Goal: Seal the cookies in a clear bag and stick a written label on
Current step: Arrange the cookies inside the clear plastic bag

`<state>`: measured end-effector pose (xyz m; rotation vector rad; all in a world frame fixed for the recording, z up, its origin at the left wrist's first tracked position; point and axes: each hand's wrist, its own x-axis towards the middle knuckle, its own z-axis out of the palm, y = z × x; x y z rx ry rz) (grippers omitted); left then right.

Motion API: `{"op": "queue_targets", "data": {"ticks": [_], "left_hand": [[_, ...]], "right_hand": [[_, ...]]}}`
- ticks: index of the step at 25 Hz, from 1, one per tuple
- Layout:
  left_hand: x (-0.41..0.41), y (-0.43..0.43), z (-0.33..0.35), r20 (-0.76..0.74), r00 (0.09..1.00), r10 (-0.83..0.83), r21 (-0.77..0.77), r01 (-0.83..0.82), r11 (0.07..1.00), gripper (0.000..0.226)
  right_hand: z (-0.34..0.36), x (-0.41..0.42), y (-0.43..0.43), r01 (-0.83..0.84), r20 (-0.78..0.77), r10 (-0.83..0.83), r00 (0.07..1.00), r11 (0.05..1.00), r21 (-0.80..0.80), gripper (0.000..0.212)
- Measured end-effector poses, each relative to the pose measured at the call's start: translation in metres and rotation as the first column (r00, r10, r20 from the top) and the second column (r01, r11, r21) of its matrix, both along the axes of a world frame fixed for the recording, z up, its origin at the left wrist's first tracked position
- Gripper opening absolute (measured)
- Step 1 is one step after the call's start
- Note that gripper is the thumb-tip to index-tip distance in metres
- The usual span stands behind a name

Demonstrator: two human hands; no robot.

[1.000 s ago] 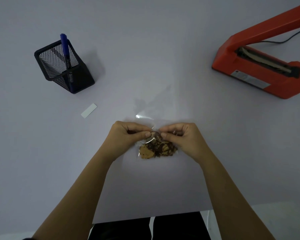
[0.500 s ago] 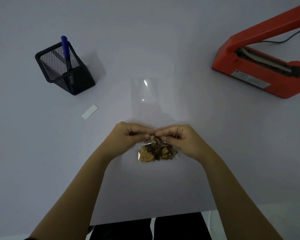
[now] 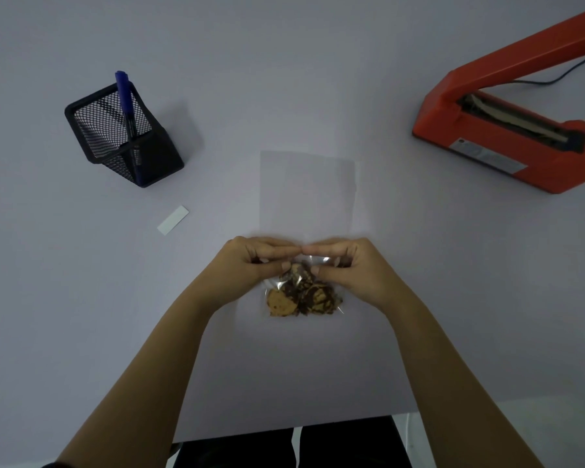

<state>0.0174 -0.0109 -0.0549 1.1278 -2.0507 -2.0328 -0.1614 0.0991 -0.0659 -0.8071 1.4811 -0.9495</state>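
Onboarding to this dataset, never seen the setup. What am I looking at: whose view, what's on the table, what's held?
No robot here: a person works bare-handed, and the single picture comes from a camera on their head, looking down. The left hand and right hand both pinch a clear bag just above the cookies inside it; the bag's empty end lies flat on the table. Also on the table: a mesh pen holder with a blue pen, a white label, and a red heat sealer with its arm raised.
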Motion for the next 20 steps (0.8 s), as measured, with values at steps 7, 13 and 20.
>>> {"op": "queue_targets", "data": {"ticks": [7,13,20], "left_hand": [[-0.0016,-0.0023,0.0016,0.018,1.0,0.001,0.007,-0.001,1.0,0.039],[-0.0008,0.0008,0.0077,0.025,1.0,-0.008,-0.148,0.011,0.989,0.028],[0.0002,0.0022,0.0098,-0.042,0.999,0.023,-0.118,-0.028,0.993,0.028]], "right_hand": [[0.0049,-0.001,-0.0023,-0.004,-0.013,0.004,1.0,1.0,-0.005,0.046],[0.0089,0.0,-0.0012,-0.021,-0.103,0.017,0.995,0.999,-0.038,0.03],[0.0107,-0.0054,0.0006,-0.072,-0.138,0.06,0.989,0.994,-0.083,0.026]]}}
